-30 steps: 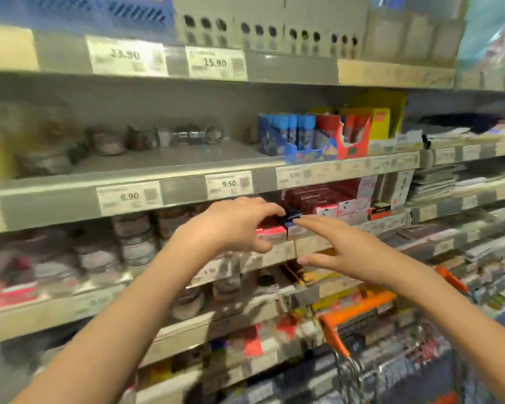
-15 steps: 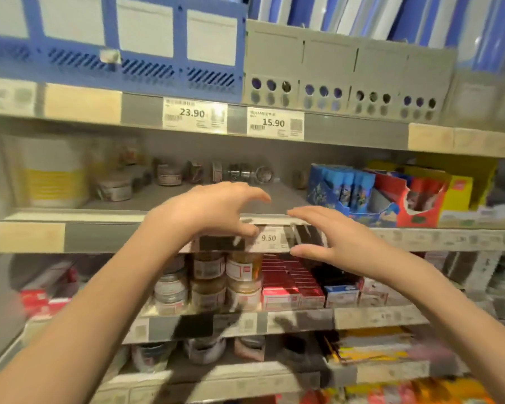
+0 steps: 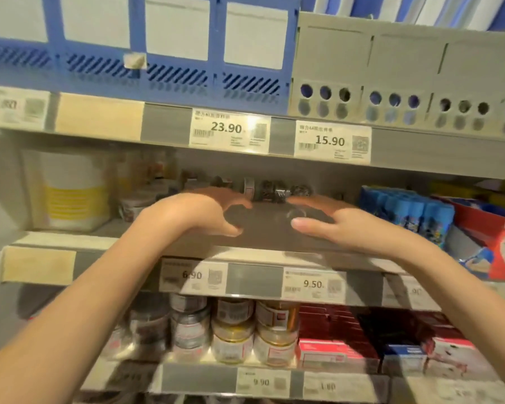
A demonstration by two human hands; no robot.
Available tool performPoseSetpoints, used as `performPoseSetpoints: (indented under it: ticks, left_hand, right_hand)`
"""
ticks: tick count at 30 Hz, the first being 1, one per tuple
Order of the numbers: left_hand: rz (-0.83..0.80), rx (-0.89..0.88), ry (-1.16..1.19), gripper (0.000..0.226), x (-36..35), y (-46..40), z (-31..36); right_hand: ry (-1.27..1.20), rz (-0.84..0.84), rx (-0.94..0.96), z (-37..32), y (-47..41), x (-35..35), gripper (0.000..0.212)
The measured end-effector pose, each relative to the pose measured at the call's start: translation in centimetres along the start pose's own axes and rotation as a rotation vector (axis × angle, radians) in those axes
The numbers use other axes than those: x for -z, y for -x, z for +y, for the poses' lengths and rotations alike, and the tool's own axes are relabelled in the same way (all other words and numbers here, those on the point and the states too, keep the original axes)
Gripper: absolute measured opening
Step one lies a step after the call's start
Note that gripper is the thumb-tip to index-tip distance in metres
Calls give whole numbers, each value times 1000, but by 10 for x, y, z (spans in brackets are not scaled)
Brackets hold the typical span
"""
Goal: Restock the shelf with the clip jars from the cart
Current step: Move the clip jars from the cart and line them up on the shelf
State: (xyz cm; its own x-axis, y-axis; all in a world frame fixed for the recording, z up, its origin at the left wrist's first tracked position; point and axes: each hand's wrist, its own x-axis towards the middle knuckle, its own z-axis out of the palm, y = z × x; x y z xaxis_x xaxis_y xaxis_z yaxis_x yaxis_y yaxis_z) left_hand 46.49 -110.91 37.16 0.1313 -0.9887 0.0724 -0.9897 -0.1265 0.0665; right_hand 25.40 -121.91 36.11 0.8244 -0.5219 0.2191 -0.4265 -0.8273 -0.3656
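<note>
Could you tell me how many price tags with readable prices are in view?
5: 23.90 and 15.90 on the upper rail, 6.90 and 9.50 below the hands, 9.90 lowest; others are blurred.

Clip jars (image 3: 274, 191) blurred, at back of shelf (image 3: 262, 234).

Upper shelf edge (image 3: 420, 150) tags read 23.90 and 15.90; middle edge (image 3: 254, 279): 6.90, 9.50 (others blurred)

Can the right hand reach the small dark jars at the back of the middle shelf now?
Probably yes: the right hand is open over bare shelf, and nothing stands between it and the small dark jars.
</note>
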Motion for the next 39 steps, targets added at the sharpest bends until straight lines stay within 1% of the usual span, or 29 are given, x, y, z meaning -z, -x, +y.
performPoseSetpoints:
  ticks: [2, 7, 9, 12, 15, 17, 18, 19, 21, 22, 23, 25, 28, 31, 35, 37, 39]
  left_hand:
    - [-3, -17, -6, 57, -1, -10, -15]
    - [24, -58, 64, 54, 5, -23, -49]
    - [33, -73, 54, 54, 10, -29, -60]
    - [10, -49, -9, 55, 18, -38, -74]
    - [-23, 1, -58, 58, 26, -46, -88]
    - [-42, 32, -82, 61, 30, -47, -95]
    - [-47, 52, -89, 61, 31, -48, -97]
    - [-48, 72, -80, 60, 31, -48, -98]
    - [-49, 97, -39, 54, 32, -49, -97]
    - [-53, 109, -21, 53, 32, -49, -95]
    - [-52, 121, -1, 52, 31, -50, -94]
    - [-24, 131, 36, 52, 30, -53, -96]
    - [-19, 138, 74, 52, 25, -61, -104]
    - [-37, 142, 92, 54, 15, -70, -114]
    - [-42, 154, 141, 60, 8, -83, -128]
    - [-31, 143, 160, 58, 9, -87, -132]
    - [-35, 118, 170, 54, 12, -88, -131]
  right_hand:
    - [-25, 6, -26, 6, -19, 1, 75]
    - [80, -8, 6, 20, -77, -8, 67]
    - [128, -13, -2, 22, -101, -8, 65]
    - [128, -54, -21, 29, -132, -10, 60]
    - [136, -41, -21, 37, -153, -12, 47]
    - [177, -30, 3, 41, -163, -12, 34]
    - [205, -40, 12, 43, -168, -12, 25]
    - [220, -58, 19, 44, -172, -13, 21]
    - [223, -73, 18, 47, -179, -12, 22]
    - [221, -73, 18, 49, -181, -12, 19]
    - [237, -74, 43, 49, -183, -12, 20]
    - [292, -80, 69, 54, -190, -12, 42]
    - [254, -72, 81, 51, -198, -12, 58]
    - [257, -47, 77, 56, -209, -17, 61]
    - [188, -68, 38, 62, -222, -21, 63]
    - [145, -78, 18, 66, -227, -22, 60]
    - [124, -74, 21, 66, -229, -21, 64]
